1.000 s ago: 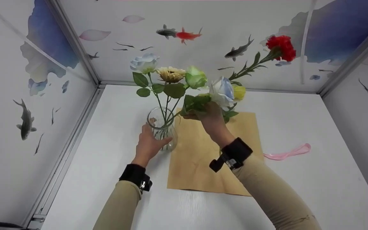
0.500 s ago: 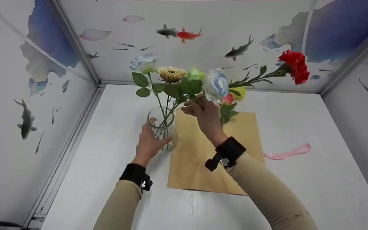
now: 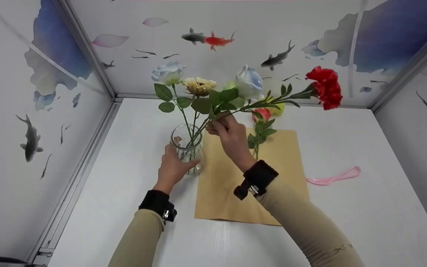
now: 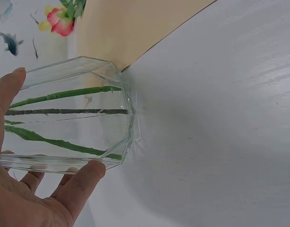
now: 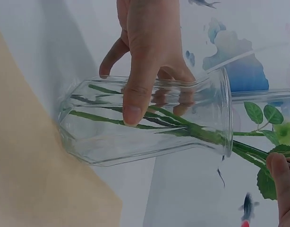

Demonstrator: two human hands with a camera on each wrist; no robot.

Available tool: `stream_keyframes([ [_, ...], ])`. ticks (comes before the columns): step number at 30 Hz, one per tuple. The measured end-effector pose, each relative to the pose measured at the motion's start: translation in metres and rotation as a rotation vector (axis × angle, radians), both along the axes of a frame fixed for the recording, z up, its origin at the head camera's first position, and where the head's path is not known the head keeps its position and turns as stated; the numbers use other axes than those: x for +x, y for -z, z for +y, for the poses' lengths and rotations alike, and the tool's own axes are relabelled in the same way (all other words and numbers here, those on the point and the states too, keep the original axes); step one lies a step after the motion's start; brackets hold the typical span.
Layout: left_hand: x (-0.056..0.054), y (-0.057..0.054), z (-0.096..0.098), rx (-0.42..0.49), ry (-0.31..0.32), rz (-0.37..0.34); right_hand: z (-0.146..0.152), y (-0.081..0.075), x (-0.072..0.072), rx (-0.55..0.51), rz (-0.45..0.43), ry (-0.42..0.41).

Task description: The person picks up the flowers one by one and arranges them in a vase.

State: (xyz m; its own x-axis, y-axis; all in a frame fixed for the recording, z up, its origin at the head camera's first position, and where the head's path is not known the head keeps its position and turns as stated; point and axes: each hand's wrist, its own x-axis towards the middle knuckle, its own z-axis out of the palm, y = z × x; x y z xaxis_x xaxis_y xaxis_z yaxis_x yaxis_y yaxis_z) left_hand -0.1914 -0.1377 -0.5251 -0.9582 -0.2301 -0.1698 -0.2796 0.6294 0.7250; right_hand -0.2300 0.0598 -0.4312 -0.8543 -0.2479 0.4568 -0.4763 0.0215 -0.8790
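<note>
A clear glass vase (image 3: 201, 159) stands on the table, its sides faceted in the left wrist view. My left hand (image 3: 172, 167) grips it, thumb on the near side and fingers round the far side. Several green stems (image 5: 197, 134) run down inside. Above the rim are a pale blue rose (image 3: 168, 73), a beige daisy-like flower (image 3: 199, 86) and a light green bloom, mostly hidden by leaves. My right hand (image 3: 232, 139) pinches the stem of a red carnation (image 3: 324, 88), which leans far right, just above the vase mouth. A white-blue rose (image 3: 249, 82) rises beside it; its stem is hidden by leaves and fingers.
Brown kraft paper (image 3: 232, 189) lies right of the vase, under my right forearm. A pink-red flower (image 3: 261, 114) and a yellow flower (image 3: 277, 108) lie at its far edge. A pink ribbon (image 3: 336, 177) lies farther right. Printed walls enclose the table's back and sides.
My right hand has moved left and slightly nearer. The carnation head has swung downward, and the white-blue rose has risen and shifted left. My left hand and the vase stay in place.
</note>
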Motion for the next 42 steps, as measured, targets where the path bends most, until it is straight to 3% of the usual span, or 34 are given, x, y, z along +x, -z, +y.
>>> stream_keyframes([
  [4,0.001,0.0,0.0,-0.003,0.003,0.006,-0.002,-0.005,0.002,0.114,0.051,0.056],
  [9,0.001,-0.001,0.0,-0.003,0.013,0.005,-0.003,-0.003,0.0,0.203,0.149,0.034],
  [15,0.001,-0.001,0.001,-0.01,0.017,0.014,-0.003,-0.002,0.002,0.291,0.047,-0.003],
  [26,0.001,-0.001,0.0,-0.001,0.009,0.002,-0.009,-0.004,0.006,0.429,-0.06,-0.071],
  [32,0.0,0.0,0.0,-0.018,0.005,0.007,-0.01,-0.004,0.01,0.495,-0.025,-0.073],
  [42,-0.001,0.001,0.001,-0.019,0.018,0.045,-0.011,-0.005,0.013,0.481,-0.049,-0.089],
])
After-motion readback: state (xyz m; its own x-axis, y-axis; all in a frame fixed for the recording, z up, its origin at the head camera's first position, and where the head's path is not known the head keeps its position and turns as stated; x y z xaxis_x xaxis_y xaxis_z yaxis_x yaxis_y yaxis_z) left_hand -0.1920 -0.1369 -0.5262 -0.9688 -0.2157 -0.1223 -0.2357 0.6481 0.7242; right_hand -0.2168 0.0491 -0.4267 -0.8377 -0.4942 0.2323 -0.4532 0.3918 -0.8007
